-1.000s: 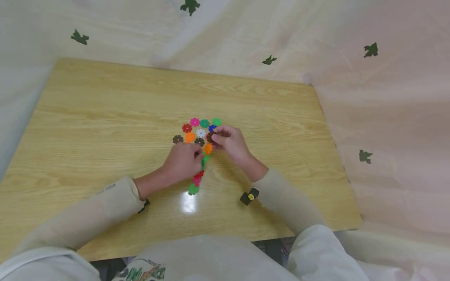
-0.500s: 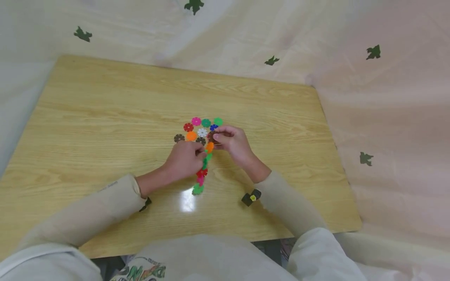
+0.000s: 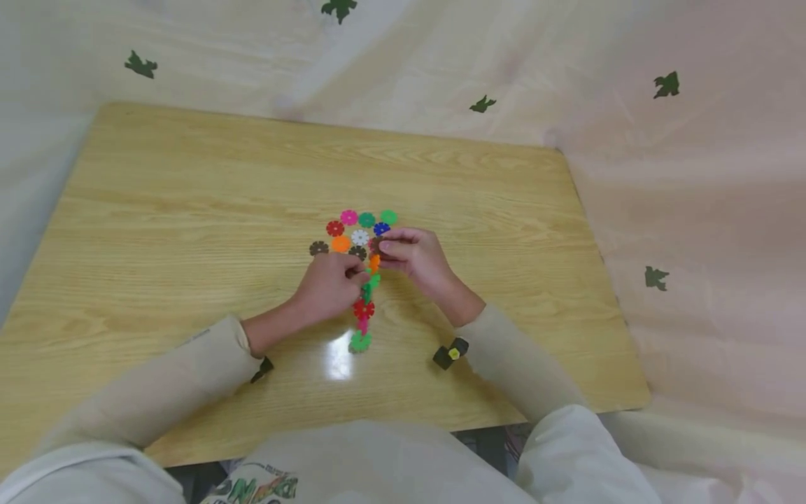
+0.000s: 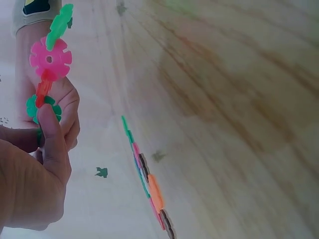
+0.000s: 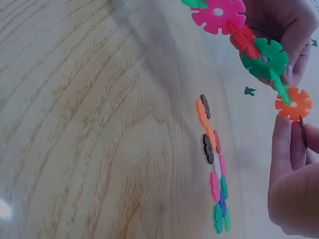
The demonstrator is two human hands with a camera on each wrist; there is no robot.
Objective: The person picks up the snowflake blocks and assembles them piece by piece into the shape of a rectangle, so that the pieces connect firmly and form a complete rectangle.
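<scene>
A hanging chain of slotted snowflake discs runs between my hands. From its free end come a light green disc, a pink disc, a red disc, a green disc, a light green disc and an orange disc. My left hand pinches the chain at its green part. A dark brown disc is pinched by my right hand, edge-on against the orange disc's rim. How deeply their slots engage cannot be told.
Loose discs lie flat on the wooden table just beyond my hands, among them a pink disc, a red disc, a white disc, a blue disc and a brown disc. Pale cloth surrounds the table.
The chain's free end has swung right. The orange disc and the brown disc have turned more edge-on in the head view. Both hands keep nearly the same place and hold.
</scene>
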